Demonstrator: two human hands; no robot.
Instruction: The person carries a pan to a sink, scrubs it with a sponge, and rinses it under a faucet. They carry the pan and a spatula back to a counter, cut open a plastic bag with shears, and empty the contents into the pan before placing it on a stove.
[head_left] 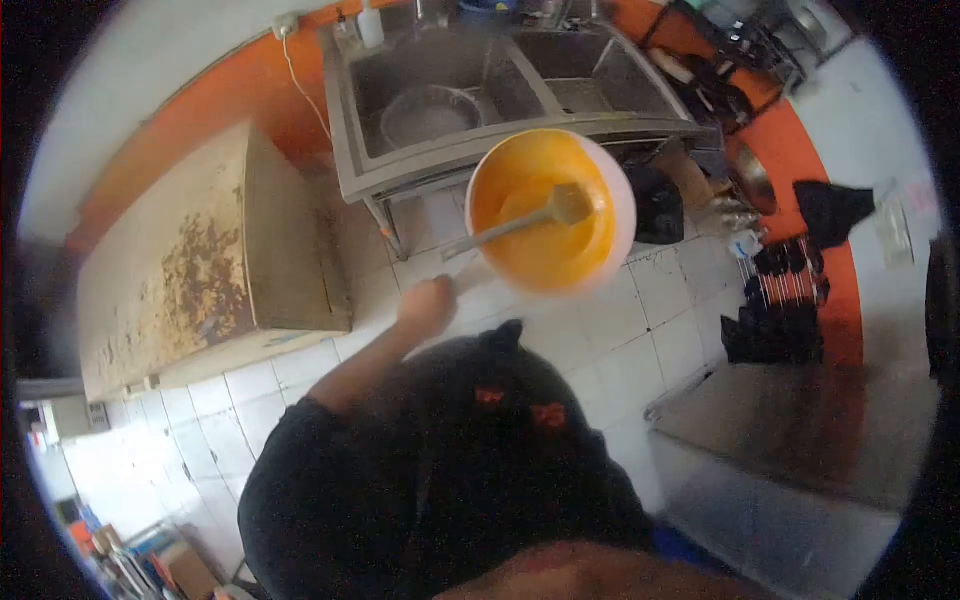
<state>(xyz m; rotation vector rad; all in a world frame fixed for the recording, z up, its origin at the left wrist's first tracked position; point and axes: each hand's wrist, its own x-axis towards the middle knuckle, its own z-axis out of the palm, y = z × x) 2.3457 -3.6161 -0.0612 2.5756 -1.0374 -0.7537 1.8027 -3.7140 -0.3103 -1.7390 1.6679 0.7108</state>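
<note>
A round white bowl, its inside coated with orange-yellow paste, hangs in the air in front of my body. Inside it rests a grey spatula; its flat head touches the paste and its handle crosses the rim toward the left. My left hand is closed at the bowl's lower left, on a pale, blurred part like a handle that joins the bowl. The handle's exact shape is smeared. My right hand does not show; blurred skin at the bottom edge cannot be made out.
A steel double sink stands ahead, with a round basin in its left tub. On the left is a rusty, cream-coloured cabinet. A metal-topped counter is at the lower right. Black items hang along the orange wall band.
</note>
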